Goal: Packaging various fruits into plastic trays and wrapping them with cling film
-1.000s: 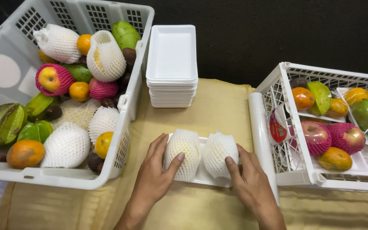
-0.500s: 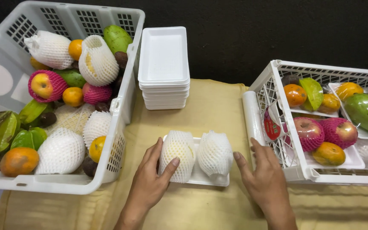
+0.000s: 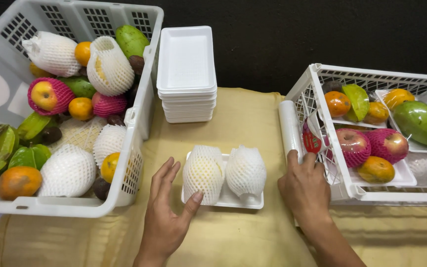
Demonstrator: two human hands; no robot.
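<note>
While steadying a white foam tray (image 3: 233,203) with the left hand (image 3: 166,217), laying the right hand (image 3: 305,190) on the near end of a roll of clear film (image 3: 290,126). Left fingers spread wide and flat over the cloth, thumb tip touching the left netted fruit (image 3: 202,173); nothing pinched. Right fingers pressed together and curled over the roll, hard against the wall of the right crate (image 3: 366,195); impossible to tell whether closed fully round it. On the tray, near centre, two fruits in white foam netting lying side by side and touching, the right netted fruit (image 3: 245,170) just clear of the right hand.

Judged from this: best to keep the left palm low and the thumb light, holding the tray in place without rolling the fruit off its shallow rim. Best also to grip the roll across its full width, away from the crate's openwork wall, and to lift it clear of the fruit, not drag it across.

Below, a yellow cloth (image 3: 243,113), slightly creased. At left, a large white crate (image 3: 75,210) heaped with mixed fruit, some netted in white or pink. At far centre, a stack of empty foam trays (image 3: 186,59). At right, the smaller crate, filled with fruit already set on trays. Behind everything, a dark wall (image 3: 297,34).
</note>
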